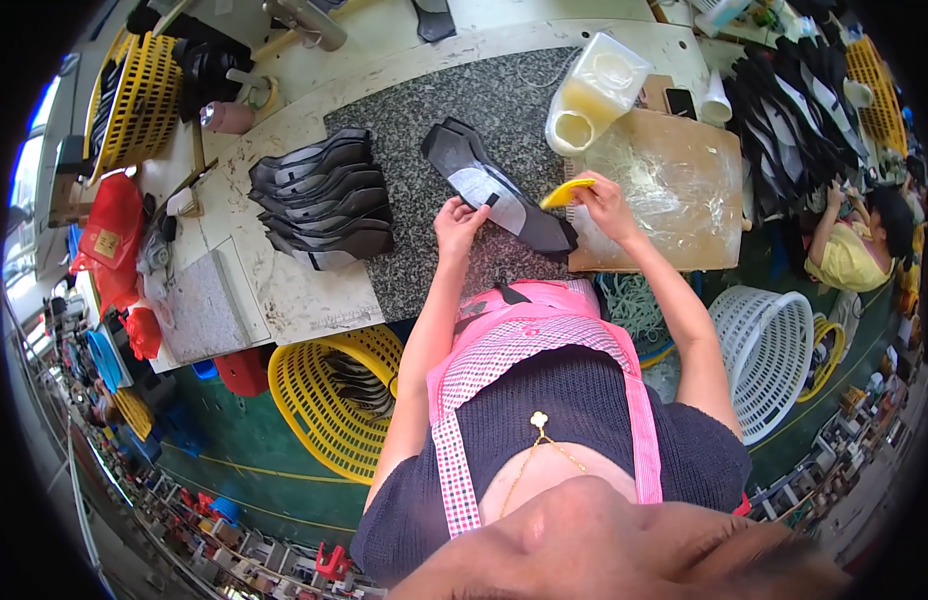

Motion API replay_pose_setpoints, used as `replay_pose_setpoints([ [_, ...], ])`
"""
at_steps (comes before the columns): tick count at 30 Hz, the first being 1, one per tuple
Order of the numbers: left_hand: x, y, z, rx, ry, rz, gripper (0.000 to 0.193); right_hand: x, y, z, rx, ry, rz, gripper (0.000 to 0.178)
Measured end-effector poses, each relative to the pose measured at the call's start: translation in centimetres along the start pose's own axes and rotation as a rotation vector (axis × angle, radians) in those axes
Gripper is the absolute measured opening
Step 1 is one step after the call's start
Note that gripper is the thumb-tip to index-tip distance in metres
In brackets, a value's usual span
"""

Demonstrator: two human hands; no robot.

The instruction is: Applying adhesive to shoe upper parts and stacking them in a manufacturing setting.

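Note:
On the speckled stone slab (399,105) in front of me lies a small stack of dark grey shoe-upper pieces (479,185), the top one with a pale grey panel. My left hand (457,228) pinches the near edge of the top piece, beside a small black tab. My right hand (607,208) grips a flat yellow scraper (564,193) just above the right part of the piece. Left of the slab's middle, an overlapping row of similar shoe-upper pieces (324,200) is laid out.
A tilted translucent jug (609,75) of yellowish liquid stands beyond my right hand, next to a brown, residue-smeared board (674,190). Yellow (314,400) and white baskets (759,350) stand below the table edge. A person in yellow (852,248) sits at the right, near more dark pieces (794,110).

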State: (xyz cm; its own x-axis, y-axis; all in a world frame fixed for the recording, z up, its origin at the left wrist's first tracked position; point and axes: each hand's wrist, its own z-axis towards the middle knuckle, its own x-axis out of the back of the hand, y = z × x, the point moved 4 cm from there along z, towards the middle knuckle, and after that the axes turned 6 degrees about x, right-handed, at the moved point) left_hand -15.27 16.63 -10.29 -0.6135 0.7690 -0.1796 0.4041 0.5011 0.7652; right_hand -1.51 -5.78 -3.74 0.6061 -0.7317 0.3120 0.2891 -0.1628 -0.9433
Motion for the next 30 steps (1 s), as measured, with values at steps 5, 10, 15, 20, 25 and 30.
replay_pose_setpoints([
  [5, -0.1, 0.5, 0.0, -0.001, 0.003, 0.035, 0.035, -1.2, -2.6, -2.3, 0.259, -0.058, -0.235, 0.021],
  [10, -0.1, 0.6, -0.1, 0.003, 0.014, 0.084, 0.035, 2.3, -0.9, -5.1, 0.095, 0.013, -0.307, 0.027],
  [15, 0.1, 0.4, 0.1, 0.001, -0.013, 0.104, 0.034, 0.2, -1.7, -6.5, 0.252, -0.006, -0.337, 0.028],
  [20, 0.3, 0.7, -0.1, 0.018, -0.045, 0.102, 0.034, 0.9, -2.4, -5.8, 0.231, 0.105, -0.247, 0.019],
  [25, 0.1, 0.7, 0.3, 0.040, -0.131, 0.107, 0.036, -4.7, -1.1, 1.2, 0.061, 0.204, -0.037, 0.012],
  [30, 0.5, 0.9, 0.3, 0.064, -0.123, 0.132, 0.038, -5.7, -0.6, 1.7, 0.060, 0.384, 0.093, 0.010],
])
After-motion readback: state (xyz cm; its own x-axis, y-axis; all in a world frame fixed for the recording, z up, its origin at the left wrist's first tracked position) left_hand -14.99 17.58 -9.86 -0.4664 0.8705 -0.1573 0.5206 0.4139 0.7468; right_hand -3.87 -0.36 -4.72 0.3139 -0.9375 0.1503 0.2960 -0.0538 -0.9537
